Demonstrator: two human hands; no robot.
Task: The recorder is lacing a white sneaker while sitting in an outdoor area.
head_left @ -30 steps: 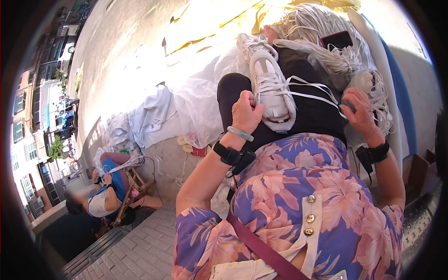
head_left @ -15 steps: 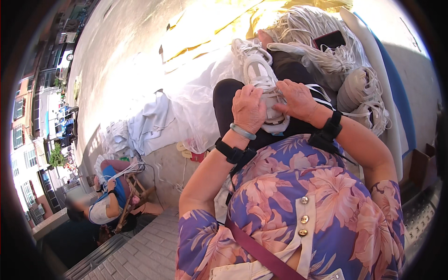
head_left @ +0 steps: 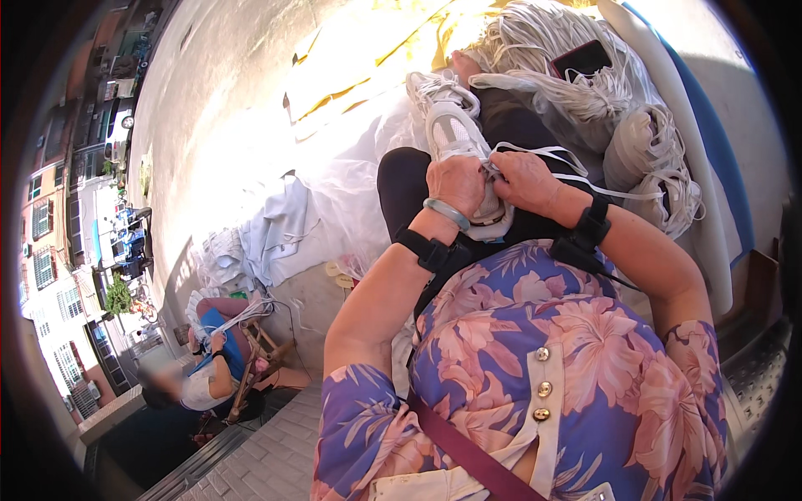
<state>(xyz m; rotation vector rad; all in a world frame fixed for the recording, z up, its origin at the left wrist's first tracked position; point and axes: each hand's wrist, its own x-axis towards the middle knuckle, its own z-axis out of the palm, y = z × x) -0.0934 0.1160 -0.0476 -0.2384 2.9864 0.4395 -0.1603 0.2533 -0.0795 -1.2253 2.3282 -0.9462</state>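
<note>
A white and grey sneaker [head_left: 452, 127] lies across my lap, its toe pointing away from me. My left hand [head_left: 456, 185] is closed over the left side of its lacing, and its fingertips meet those of my right hand at the middle. My right hand [head_left: 528, 180] pinches a white shoelace [head_left: 547, 154], whose loose length trails to the right over my dark trousers. What exactly sits between the left fingertips is partly hidden. Just beyond the toe is another pale sneaker [head_left: 443, 88].
A big bundle of white laces [head_left: 551, 42] lies at upper right, a dark phone [head_left: 582, 60] on it. Beside it are more lace-wrapped sneakers [head_left: 639, 150]. Pale cloth [head_left: 276, 225] and plastic sheeting [head_left: 347, 179] spread to my left. A seated person [head_left: 209, 367] handles white laces farther left.
Both hands have drawn together over the lacing, fingers now curled in. The lace rises in a loop to the right of my right hand. My view has shifted slightly.
</note>
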